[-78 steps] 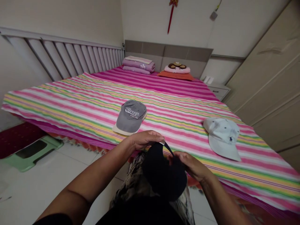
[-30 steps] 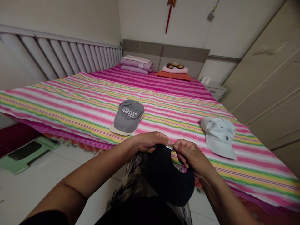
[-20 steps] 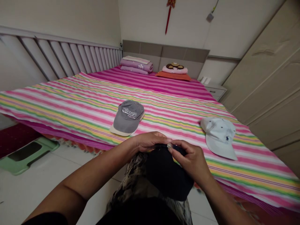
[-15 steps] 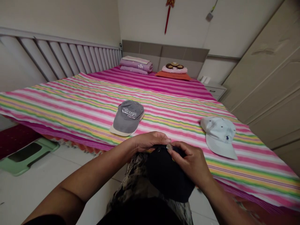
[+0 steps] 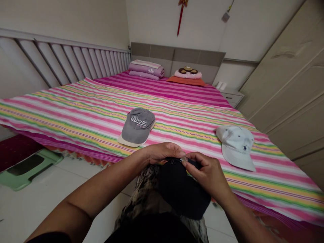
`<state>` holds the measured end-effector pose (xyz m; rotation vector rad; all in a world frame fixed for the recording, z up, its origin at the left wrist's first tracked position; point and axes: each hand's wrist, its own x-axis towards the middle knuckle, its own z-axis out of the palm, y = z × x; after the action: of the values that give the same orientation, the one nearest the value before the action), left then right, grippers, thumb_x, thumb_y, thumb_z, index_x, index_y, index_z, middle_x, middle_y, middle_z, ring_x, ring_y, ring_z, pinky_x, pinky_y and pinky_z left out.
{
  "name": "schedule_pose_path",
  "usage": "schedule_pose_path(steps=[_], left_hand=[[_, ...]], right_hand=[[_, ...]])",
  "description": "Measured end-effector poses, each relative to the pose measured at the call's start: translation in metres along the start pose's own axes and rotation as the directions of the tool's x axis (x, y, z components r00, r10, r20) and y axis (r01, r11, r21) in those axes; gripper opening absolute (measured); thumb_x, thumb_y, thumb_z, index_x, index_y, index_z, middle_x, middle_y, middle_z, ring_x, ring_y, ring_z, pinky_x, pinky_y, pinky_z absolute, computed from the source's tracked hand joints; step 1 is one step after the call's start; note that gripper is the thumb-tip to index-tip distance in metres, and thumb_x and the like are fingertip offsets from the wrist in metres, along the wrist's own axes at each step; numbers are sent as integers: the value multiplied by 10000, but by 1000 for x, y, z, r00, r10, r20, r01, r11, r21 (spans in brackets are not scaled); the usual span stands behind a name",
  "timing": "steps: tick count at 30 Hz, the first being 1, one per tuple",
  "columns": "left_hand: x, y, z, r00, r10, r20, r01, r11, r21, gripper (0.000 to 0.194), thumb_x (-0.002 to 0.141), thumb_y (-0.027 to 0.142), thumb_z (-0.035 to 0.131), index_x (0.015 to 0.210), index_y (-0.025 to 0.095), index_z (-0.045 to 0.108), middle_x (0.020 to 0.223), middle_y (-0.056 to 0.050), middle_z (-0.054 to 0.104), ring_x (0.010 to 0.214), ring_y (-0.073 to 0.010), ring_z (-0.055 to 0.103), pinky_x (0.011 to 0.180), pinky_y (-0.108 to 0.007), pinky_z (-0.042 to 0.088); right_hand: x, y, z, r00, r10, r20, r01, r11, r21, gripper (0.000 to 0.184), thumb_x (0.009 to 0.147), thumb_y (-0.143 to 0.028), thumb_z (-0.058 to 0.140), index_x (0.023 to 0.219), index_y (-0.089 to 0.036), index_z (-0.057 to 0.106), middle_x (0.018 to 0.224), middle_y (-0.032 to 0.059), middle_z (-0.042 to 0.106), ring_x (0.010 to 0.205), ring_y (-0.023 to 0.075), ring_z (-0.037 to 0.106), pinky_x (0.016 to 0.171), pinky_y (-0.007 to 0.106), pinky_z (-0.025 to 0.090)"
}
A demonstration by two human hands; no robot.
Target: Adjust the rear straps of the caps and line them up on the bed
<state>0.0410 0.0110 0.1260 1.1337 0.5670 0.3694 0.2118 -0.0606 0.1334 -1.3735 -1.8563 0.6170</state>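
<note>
While both hands (image 5: 206, 172) hold dark cap (image 5: 181, 189) | gray cap (image 5: 136, 125), white cap (image 5: 236, 148) ahead

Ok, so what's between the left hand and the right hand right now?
In the head view, the dark baseball cap lies between the left hand and the right hand, with its small metal clasp at their fingertips.

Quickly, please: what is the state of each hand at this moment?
Left hand: closed, holding the dark baseball cap at its back edge.
Right hand: closed, pinching the cap's small metal clasp.
</note>
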Motion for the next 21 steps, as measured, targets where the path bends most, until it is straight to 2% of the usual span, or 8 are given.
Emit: schedule_pose_path(steps=[2,3,6,10,14,16,18,21], left_hand=[[0,0,-1,998,-54,21,54,998,26,296,593,355,725,679,110,581,539,41,504,438,-37,406,438,-175,281],[1,-1,-1,997,-67,25,67,997,29,279,590,334,729,674,107,590,537,39,511,439,-38,415,441,-175,290],[0,-3,-2,996,-78,31,78,997,-14,237,591,282,732,695,105,611,559,21,556,451,-48,464,455,-175,325],[-1,-4,-1,996,-76,47,81,991,-105,217,584,248,739,670,92,615,539,7,574,423,-54,486,431,-168,332],[-3,0,-6,1000,17,20,-11,971,-237,184,608,225,726,655,86,615,526,-2,578,441,-68,522,457,-169,382],[-5,5,-11,999,36,24,-28,961,-275,146,639,198,702,662,78,620,517,-1,576,440,-63,524,464,-162,389],[-10,10,-14,997,45,58,-26,956,-293,134,661,186,674,693,62,635,522,-13,588,437,-66,529,455,-159,387],[-17,16,-13,987,91,134,-42,945,-326,221,609,175,669,775,31,657,613,-73,651,500,-123,591,480,-193,425]], right_hand=[[1,0,-3,989,119,89,-135,968,213,228,702,-340,641,848,-167,611,565,-29,562,478,101,492,451,203,362],[1,0,-5,973,178,148,-219,916,337,279,702,-370,642,888,-167,596,539,-45,533,432,82,451,417,190,338],[2,-1,-12,912,266,312,-407,683,607,335,744,-445,593,930,-167,568,541,-52,534,352,36,370,361,157,284],[-1,9,-18,856,244,456,-515,480,710,377,717,-481,616,942,-180,587,605,-10,604,405,61,483,399,162,359],[-13,30,-15,772,140,619,-619,387,684,414,629,-464,708,867,-130,655,646,37,642,563,118,586,502,195,441],[-19,37,-14,795,132,593,-597,343,725,331,580,-382,767,780,-134,678,629,24,643,553,108,586,521,193,447],[-24,37,-17,849,146,507,-527,290,799,297,539,-337,798,751,-165,683,595,1,637,525,102,581,523,197,450],[-25,31,-25,922,185,339,-378,249,892,261,534,-388,788,676,-211,661,531,-24,597,449,93,538,454,198,430]])
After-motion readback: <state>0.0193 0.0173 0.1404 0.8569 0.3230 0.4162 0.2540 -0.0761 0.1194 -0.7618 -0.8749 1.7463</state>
